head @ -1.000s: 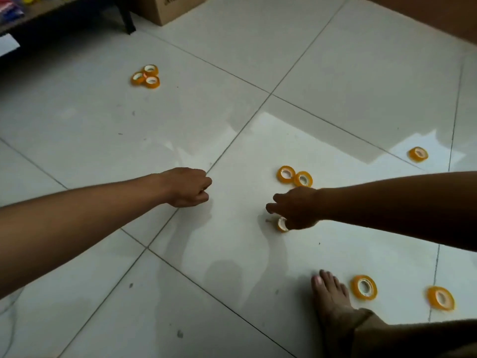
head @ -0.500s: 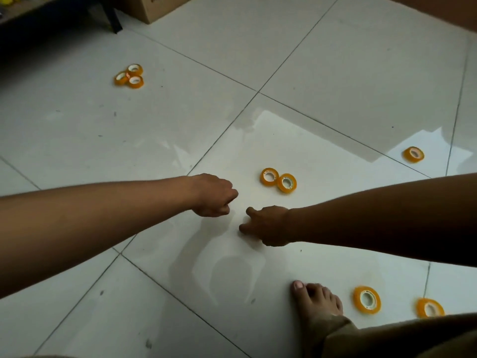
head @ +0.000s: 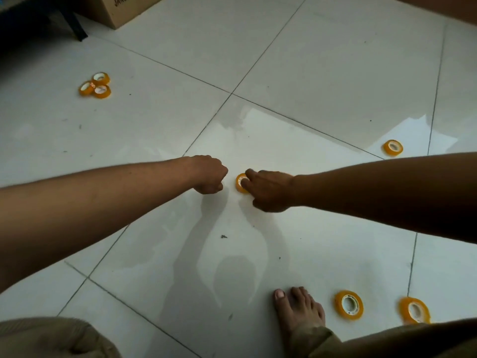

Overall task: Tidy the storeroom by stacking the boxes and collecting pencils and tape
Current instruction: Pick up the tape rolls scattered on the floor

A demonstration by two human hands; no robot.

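Note:
Several orange tape rolls lie on the white tiled floor. My right hand reaches in from the right, and its fingers curl over one tape roll at the middle of the floor. Only the left half of that roll shows. My left hand hovers just left of the roll as a closed fist, with nothing visible in it. A cluster of three rolls lies far left. Single rolls lie at the right and near my foot, with another beside it.
My bare foot stands on the tile at the bottom, close to two rolls. A cardboard box sits at the top left beside a dark furniture leg. My trouser knees fill the bottom corners.
My right hand took the roll that lay under it, then moved up onto the pair of rolls; only one of them shows now. My left fist moved right, close to it.

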